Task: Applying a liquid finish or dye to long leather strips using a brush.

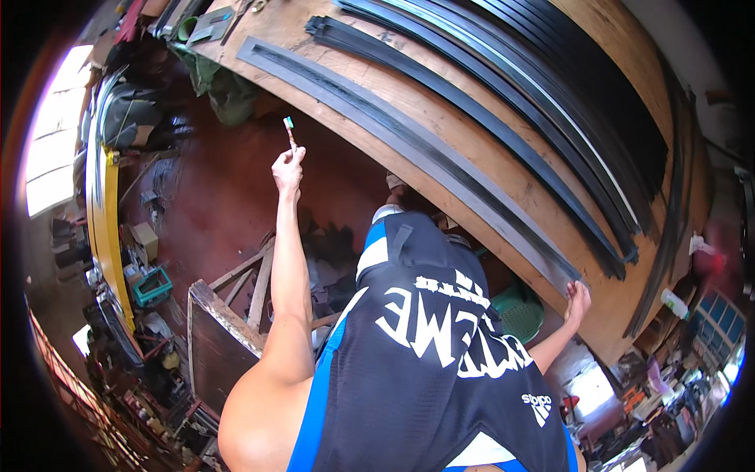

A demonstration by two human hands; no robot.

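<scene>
My left hand is raised at the end of a stretched arm, off the table's left side. Its fingers pinch a toothbrush with a pale and teal head pointing up. At the right, my right hand grips the near end of a long flat grey strip lying along the table's front edge. A dark streak runs down the strip's middle. Beyond it, on the wooden table, lie bundles of long black strips, their ends fanned out near my right hand.
More black strips cover the table's far side. A yellow beam stands at the left, near a teal crate. A wooden frame is beside my left arm. Below the table's edge sits a green basket.
</scene>
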